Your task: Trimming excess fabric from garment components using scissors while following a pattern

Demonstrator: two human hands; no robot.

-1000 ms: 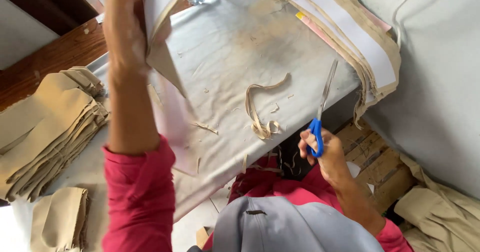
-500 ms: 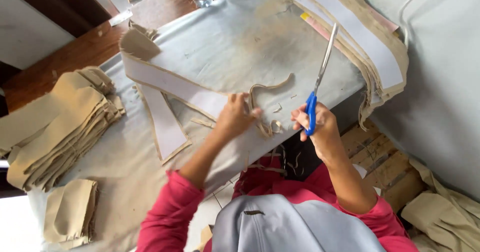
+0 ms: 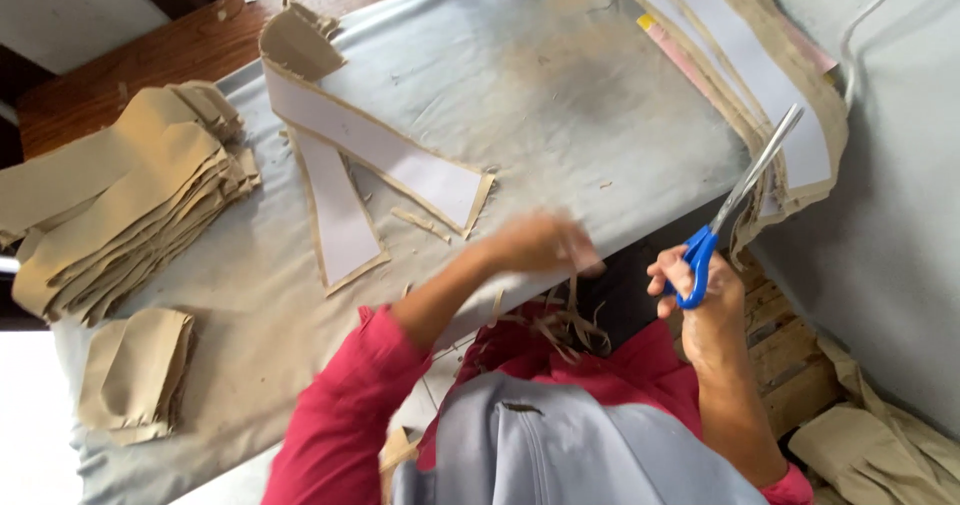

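Your left hand [image 3: 545, 245] has come off the long white-faced strips [image 3: 375, 155] it laid down a moment ago and now sweeps, blurred, along the near edge of the counter [image 3: 560, 75], pushing tan offcuts [image 3: 570, 325] over the lip toward your lap; whether its grip is apart or together, you cannot tell. Your right hand [image 3: 705, 300] is clamped on the blue-handled scissors [image 3: 735, 205], blades together and raised. The trimmed strips lie flat, well apart from both hands.

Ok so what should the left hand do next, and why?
Probably let the trimmings drop off the table edge. The left hand, blurred, sits right above those hanging strips, while the right hand holds the scissors clear.
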